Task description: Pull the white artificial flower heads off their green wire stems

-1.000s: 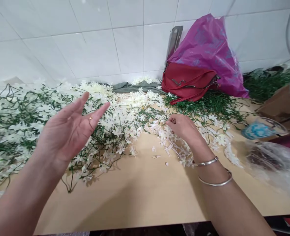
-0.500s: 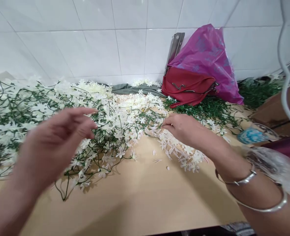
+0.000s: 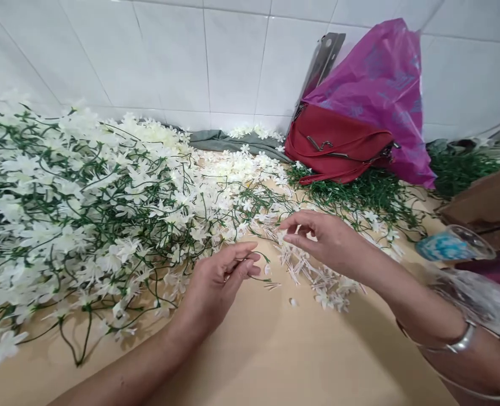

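Note:
My left hand (image 3: pixel 218 279) is closed, pinching a thin green artificial stem (image 3: pixel 266 257) whose bare tips stick out past the fingertips to the right. Above the small white flower parts hovers my right hand (image 3: pixel 321 239), its thumb and curled fingers slightly apart, with nothing visible between them. Below it lies a loose heap of white stamen pieces and petals (image 3: pixel 303 268). Left of my hands spreads a big pile of white artificial flowers on green stems (image 3: pixel 106 203). A few stray bits (image 3: pixel 293 302) lie on the tabletop (image 3: pixel 250 349).
A red handbag (image 3: pixel 338 146) leans against a purple plastic bag (image 3: pixel 385 84) by the tiled wall, with green artificial foliage (image 3: pixel 360 189) beneath. On the right are a blue-and-white patterned cup (image 3: pixel 448 245) on its side, clear plastic wrap (image 3: pixel 478 293) and a cardboard box (image 3: pixel 482 208).
My left hand has swung from the flower pile to the middle and now holds a green stem. My right hand has stayed near the stamen heap, its fingers parting. The view has shifted slightly.

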`<state>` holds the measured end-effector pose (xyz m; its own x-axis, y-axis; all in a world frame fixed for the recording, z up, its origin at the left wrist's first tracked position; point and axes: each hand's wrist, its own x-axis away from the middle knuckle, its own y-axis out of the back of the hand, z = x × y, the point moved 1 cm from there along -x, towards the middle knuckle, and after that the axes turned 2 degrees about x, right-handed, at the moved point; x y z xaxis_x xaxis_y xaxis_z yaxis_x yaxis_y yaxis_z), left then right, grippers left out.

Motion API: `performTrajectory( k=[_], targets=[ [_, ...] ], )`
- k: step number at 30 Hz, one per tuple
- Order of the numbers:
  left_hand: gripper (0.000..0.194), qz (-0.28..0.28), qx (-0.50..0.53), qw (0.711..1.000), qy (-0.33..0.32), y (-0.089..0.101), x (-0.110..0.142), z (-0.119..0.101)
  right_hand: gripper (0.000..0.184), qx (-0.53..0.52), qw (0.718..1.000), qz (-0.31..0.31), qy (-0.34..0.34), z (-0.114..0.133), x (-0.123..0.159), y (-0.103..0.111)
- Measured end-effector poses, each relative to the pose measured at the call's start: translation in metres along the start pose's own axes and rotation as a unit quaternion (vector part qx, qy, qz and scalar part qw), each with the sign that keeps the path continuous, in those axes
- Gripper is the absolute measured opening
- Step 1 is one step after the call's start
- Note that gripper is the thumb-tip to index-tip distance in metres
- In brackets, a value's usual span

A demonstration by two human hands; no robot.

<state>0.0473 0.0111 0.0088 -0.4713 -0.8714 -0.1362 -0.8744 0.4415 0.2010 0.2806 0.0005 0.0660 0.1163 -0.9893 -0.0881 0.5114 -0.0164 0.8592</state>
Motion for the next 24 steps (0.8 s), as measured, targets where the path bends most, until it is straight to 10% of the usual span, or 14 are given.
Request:
performTrajectory(
  k=[7, 17, 24],
  targets=[
    [0.012, -0.029, 0.178, 0.983, 0.046, 0.0, -0.001, -0.006, 0.01, 0.062, 0.998, -0.016, -0.002, -0.025, -0.007, -0.023],
    [0.017, -0.022, 0.22, 0.974, 0.049, -0.01, 0.009, -0.01, 0.008, -0.282, 0.951, -0.117, -0.057, -0.005, -0.001, -0.056],
    [0.013, -0.067, 0.223, 0.969, 0.078, -0.007, -0.001, 0.002, 0.006, -0.325, 0.937, -0.116, -0.045, -0.009, 0.006, -0.073]
  ],
)
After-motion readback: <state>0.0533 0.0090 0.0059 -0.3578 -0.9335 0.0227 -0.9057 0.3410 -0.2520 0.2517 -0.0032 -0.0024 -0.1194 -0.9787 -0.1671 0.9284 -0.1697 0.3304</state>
